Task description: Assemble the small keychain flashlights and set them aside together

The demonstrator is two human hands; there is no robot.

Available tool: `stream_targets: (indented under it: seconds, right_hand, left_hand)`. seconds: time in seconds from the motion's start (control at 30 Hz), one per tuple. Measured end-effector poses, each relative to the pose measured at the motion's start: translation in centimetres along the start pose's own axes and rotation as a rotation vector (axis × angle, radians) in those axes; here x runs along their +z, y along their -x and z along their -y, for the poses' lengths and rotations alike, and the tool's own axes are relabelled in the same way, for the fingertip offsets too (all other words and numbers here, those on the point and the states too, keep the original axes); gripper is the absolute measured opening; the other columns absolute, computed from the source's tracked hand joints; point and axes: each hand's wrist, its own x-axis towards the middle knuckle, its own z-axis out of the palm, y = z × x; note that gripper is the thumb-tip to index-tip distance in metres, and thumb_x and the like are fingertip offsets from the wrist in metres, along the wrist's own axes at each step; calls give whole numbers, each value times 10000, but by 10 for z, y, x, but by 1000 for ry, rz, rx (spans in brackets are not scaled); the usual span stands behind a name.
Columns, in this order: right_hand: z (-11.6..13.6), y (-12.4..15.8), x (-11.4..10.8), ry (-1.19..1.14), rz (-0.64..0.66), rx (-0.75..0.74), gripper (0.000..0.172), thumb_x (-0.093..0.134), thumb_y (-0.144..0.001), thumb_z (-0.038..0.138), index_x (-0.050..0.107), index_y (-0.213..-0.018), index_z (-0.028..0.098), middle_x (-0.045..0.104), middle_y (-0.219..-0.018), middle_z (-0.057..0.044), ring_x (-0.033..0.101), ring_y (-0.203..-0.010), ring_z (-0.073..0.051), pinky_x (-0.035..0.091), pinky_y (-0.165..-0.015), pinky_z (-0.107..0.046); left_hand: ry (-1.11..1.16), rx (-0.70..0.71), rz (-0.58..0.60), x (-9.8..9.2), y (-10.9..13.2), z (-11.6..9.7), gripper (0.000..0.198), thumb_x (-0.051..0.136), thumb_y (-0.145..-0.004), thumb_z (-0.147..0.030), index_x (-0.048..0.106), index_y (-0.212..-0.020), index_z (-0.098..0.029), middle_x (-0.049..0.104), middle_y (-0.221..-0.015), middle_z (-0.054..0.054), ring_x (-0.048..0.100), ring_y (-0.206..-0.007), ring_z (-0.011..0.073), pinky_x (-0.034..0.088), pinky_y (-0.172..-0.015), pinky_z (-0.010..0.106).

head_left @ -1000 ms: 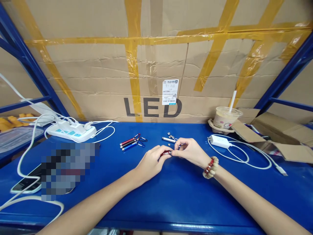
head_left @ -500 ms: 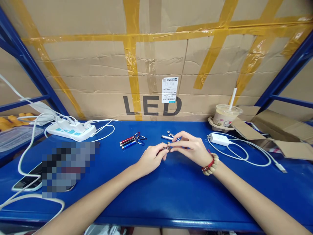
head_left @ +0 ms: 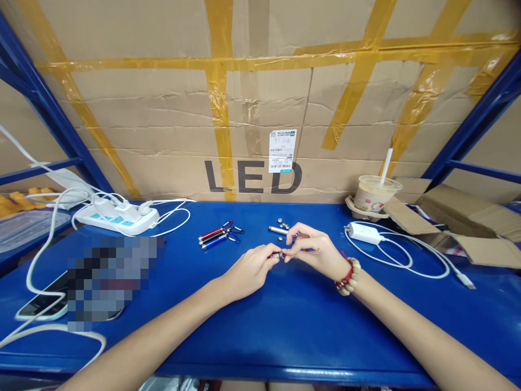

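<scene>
My left hand (head_left: pixel 249 272) is closed around a small red flashlight (head_left: pixel 276 255), with its silvery end pointing right. The fingertips of my right hand (head_left: pixel 317 251) pinch at that end; whatever lies between them is too small to make out. Behind my right fingers lies a silver metal tube (head_left: pixel 277 230), partly covered by the hand. Several small round button cells (head_left: pixel 280 220) rest beside the tube. Left of my hands, a red mini flashlight (head_left: pixel 208 236), a black one and a blue one (head_left: pixel 215 242) with carabiner clips lie side by side.
A white power strip (head_left: pixel 122 218) with plugged-in cables stands at the left, near a phone (head_left: pixel 43 303) and a blurred-out patch. At the right are a white cable with a box (head_left: pixel 363 232), a drink cup (head_left: pixel 374 195) and an opened carton (head_left: pixel 476 209). A large cardboard box (head_left: pixel 171 125) backs the blue table.
Both hands have come slightly lower and turned, so more of the red flashlight's silvery end shows. My right fingers remain at that end. The other things lie as before.
</scene>
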Motion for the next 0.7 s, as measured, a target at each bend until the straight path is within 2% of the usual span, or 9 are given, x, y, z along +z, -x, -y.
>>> stream_targets:
  seconds: [0.13,0.23,0.33,0.43,0.6,0.7]
  right_hand:
    - [5,-3,2,-57,-17,10,168,591,-769,265,644,-637,176,524,-746,-28,511,-667,-101,417,-609,-233]
    - [10,-4,4,-63,-36,47,174,612,-748,270,619,-610,162,517,-692,-20,506,-660,-106,404,-610,-235]
    - [15,-4,7,-48,-52,156,216,632,-720,290,571,-567,151,519,-662,-17,495,-635,-110,389,-585,-232]
    - [19,-5,10,-73,-74,290,256,616,-718,296,518,-532,150,522,-628,-17,480,-587,-107,380,-548,-229]
    - [23,-8,12,-307,-56,461,295,647,-671,331,471,-521,147,510,-551,-3,481,-479,-91,379,-474,-213]
    - [23,-9,13,-446,-34,589,329,682,-624,384,468,-553,144,506,-506,11,490,-439,-88,367,-437,-198]
  left_hand:
    - [-9,-30,-12,2,3,-4,189,300,-894,-203,483,-928,-172,548,-818,15,496,-708,118,346,-628,215]
    - [-37,-4,-46,3,4,-4,178,309,-889,-186,482,-930,-173,564,-879,23,517,-775,129,369,-684,225]
    - [-87,30,-80,4,4,-2,188,319,-886,-176,486,-972,-177,571,-922,32,525,-839,143,383,-739,243]
    - [-181,68,-146,5,3,1,198,327,-885,-177,498,-985,-172,574,-887,39,522,-820,155,392,-738,263]
    - [-306,158,-252,5,1,4,174,341,-887,-188,512,-885,-154,565,-789,43,507,-737,156,403,-688,268]
    - [-275,163,-255,5,0,2,181,344,-889,-181,505,-972,-171,583,-861,34,518,-776,148,408,-714,260]
